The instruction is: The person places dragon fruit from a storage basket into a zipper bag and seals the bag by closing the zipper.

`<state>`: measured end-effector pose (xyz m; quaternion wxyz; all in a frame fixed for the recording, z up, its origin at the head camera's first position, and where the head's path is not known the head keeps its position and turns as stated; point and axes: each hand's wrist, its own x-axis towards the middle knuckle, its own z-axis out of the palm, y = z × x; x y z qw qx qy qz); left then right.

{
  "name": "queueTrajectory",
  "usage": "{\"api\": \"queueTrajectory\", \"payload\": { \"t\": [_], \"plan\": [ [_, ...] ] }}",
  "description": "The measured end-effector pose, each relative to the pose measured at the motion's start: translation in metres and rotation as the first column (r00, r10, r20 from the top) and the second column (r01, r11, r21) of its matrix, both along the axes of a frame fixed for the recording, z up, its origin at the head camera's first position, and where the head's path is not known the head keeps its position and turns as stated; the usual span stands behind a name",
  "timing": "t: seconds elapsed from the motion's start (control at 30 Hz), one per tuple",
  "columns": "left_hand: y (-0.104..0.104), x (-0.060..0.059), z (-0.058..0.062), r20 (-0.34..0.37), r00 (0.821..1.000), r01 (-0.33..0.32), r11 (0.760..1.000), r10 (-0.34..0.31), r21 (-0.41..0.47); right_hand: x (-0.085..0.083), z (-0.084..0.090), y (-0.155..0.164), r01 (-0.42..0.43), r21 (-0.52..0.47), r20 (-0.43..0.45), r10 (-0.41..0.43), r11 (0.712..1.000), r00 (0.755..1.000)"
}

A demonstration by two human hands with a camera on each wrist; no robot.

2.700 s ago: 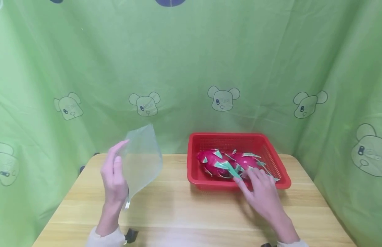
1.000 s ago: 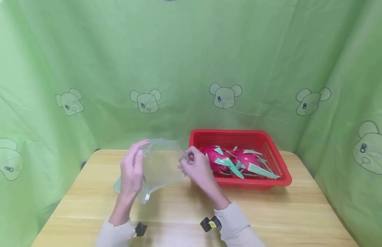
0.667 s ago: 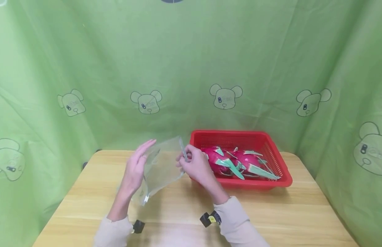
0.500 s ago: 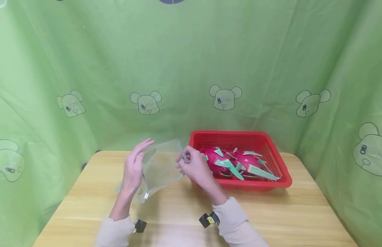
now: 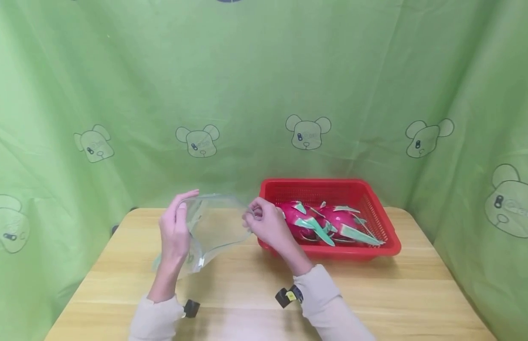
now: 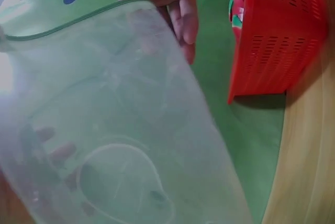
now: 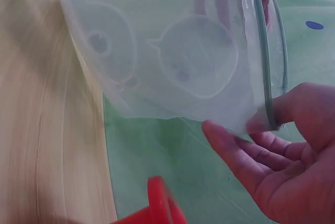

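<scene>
A clear, frosted slider bag (image 5: 221,225) with pale printed drawings is held up over the table, its mouth spread wide. My left hand (image 5: 174,237) holds its left side, thumb toward the mouth and fingers behind; the fingers show faintly through the film of the bag (image 6: 115,98) in the left wrist view. Thumb and fingers of my right hand (image 5: 270,225) pinch the right end of the rim, seen close up as the green zip strip (image 7: 264,51). A white slider (image 5: 201,262) sits at the rim's near corner. The bag appears to have nothing inside.
Just right of my right hand stands a red plastic basket (image 5: 332,253) with slotted sides. In it lie two pink dragon fruits, one at left (image 5: 291,213) and one at right (image 5: 341,219), with long green scales. A green curtain (image 5: 247,85) surrounds the wooden table (image 5: 247,303).
My right hand has left the dragon fruit in the basket and moved left to the bag's rim. My left hand has shifted right with the bag. The bag's mouth has widened.
</scene>
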<state>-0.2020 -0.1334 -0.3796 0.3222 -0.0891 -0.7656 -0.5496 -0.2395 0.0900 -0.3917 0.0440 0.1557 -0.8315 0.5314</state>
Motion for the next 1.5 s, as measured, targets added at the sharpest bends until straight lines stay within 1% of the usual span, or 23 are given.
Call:
{"api": "queueTrajectory", "payload": {
  "t": [0.2, 0.33, 0.47, 0.6, 0.7, 0.9, 1.03, 1.23, 1.5],
  "plan": [
    [0.000, -0.003, -0.003, -0.010, 0.997, -0.079, 0.997, 0.079, 0.006, 0.000, 0.003, -0.003, -0.055, -0.020, 0.029, 0.056, 0.998, 0.998],
    [0.001, -0.006, -0.004, -0.014, 0.996, -0.089, 0.994, 0.090, 0.062, 0.003, 0.008, -0.001, -0.061, -0.018, 0.030, 0.062, 0.998, 0.998],
    [0.003, -0.009, -0.004, -0.023, 0.993, -0.109, 0.988, 0.112, 0.108, 0.007, 0.014, 0.004, -0.059, 0.001, 0.001, 0.059, 0.998, 0.998],
    [0.001, -0.012, -0.004, -0.035, 0.986, -0.161, 0.980, 0.166, 0.115, 0.009, 0.020, 0.010, -0.060, 0.033, -0.028, 0.061, 0.998, 0.998],
    [-0.001, -0.015, -0.005, -0.039, 0.981, -0.186, 0.976, 0.191, 0.115, 0.010, 0.025, 0.017, -0.054, 0.058, -0.040, 0.057, 0.997, 0.998],
    [-0.007, -0.019, -0.006, -0.042, 0.980, -0.189, 0.974, 0.195, 0.123, 0.006, 0.031, 0.037, -0.050, 0.136, -0.065, 0.059, 0.990, 0.996],
    [-0.010, -0.021, -0.007, -0.043, 0.981, -0.180, 0.975, 0.187, 0.128, 0.003, 0.033, 0.051, -0.021, 0.213, -0.049, 0.032, 0.977, 0.998],
    [-0.012, -0.023, -0.008, -0.027, 0.980, -0.191, 0.973, 0.196, 0.128, -0.003, 0.029, 0.068, -0.029, 0.282, -0.005, 0.032, 0.959, 0.999],
    [-0.012, -0.024, -0.009, 0.005, 0.987, -0.160, 0.977, 0.161, 0.144, -0.013, 0.021, 0.089, -0.018, 0.367, -0.011, 0.023, 0.930, 1.000]
  ]
}}
